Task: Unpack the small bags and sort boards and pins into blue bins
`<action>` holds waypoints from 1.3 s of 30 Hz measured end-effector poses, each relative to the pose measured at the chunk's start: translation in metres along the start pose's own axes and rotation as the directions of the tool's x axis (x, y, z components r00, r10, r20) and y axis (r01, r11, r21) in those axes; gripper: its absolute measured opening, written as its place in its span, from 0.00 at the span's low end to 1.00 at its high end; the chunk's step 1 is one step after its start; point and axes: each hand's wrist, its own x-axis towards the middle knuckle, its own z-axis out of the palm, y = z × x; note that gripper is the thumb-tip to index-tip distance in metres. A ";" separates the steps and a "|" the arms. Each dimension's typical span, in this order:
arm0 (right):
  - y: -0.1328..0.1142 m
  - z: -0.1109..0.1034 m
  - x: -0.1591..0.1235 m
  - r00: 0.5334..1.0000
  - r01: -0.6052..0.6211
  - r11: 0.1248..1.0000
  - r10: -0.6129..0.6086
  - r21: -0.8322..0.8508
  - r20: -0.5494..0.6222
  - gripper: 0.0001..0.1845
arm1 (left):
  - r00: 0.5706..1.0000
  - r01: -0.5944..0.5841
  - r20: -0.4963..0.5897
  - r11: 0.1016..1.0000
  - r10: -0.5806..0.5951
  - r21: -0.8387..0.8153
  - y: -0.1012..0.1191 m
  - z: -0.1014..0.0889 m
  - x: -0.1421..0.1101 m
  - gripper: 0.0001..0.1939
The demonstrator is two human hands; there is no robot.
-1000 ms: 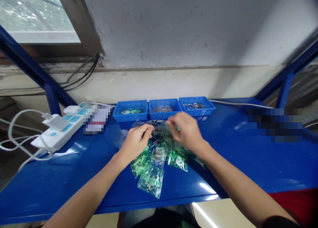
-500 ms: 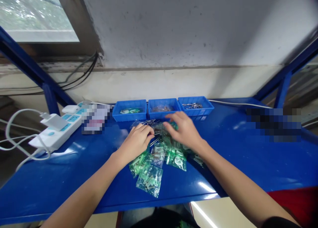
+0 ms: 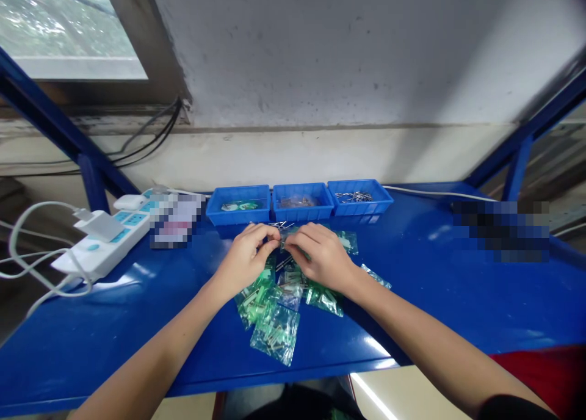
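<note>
My left hand [image 3: 247, 255] is closed in a pinch over the middle of the blue table. Its fingertips almost meet those of my right hand [image 3: 323, 258], also pinched. Something small lies between the fingers, too hidden to name. Beneath and around both hands are loose thin metal rods [image 3: 284, 263] and several clear and green plastic packets. One green packet [image 3: 275, 334] lies nearest the front edge, holding small pale and metal pieces. Another packet [image 3: 324, 296] is partly under my right hand, and a clear packet [image 3: 290, 286] lies between the wrists.
Three blue bins stand in a row behind my hands: the left bin [image 3: 238, 215] with green-and-white pieces, the middle bin [image 3: 303, 213] with plastic bags, the right bin [image 3: 364, 208] with metal rods. A white power strip [image 3: 98, 252] with cables sits left.
My right hand has moved left and its fingers have closed, coming up against my left fingertips. Packets to the right that it covered now show. My left hand stays nearly in place.
</note>
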 end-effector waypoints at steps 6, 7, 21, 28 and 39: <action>0.000 0.002 0.000 1.000 -0.014 1.000 0.013 -0.010 -0.020 0.10 | 0.997 0.071 -0.014 0.990 -0.073 -0.118 -0.005 0.005 -0.002 0.05; 0.001 0.002 0.000 1.000 -0.021 1.000 0.021 -0.006 -0.021 0.10 | 0.995 0.090 -0.025 0.983 -0.096 -0.158 -0.008 0.006 -0.003 0.05; 0.003 -0.001 0.000 0.977 -0.187 0.982 0.188 0.018 -0.097 0.16 | 0.993 0.024 -0.116 1.000 -0.023 0.011 -0.003 0.002 -0.005 0.04; 0.000 -0.002 -0.002 0.998 -0.059 0.997 0.060 0.053 -0.017 0.10 | 0.996 0.071 -0.041 0.989 -0.077 -0.127 -0.003 0.000 -0.005 0.11; 0.081 -0.044 -0.008 0.866 -0.465 0.839 0.365 -0.282 -0.342 0.16 | 0.984 0.125 0.067 0.911 -0.163 0.392 -0.020 0.001 -0.005 0.15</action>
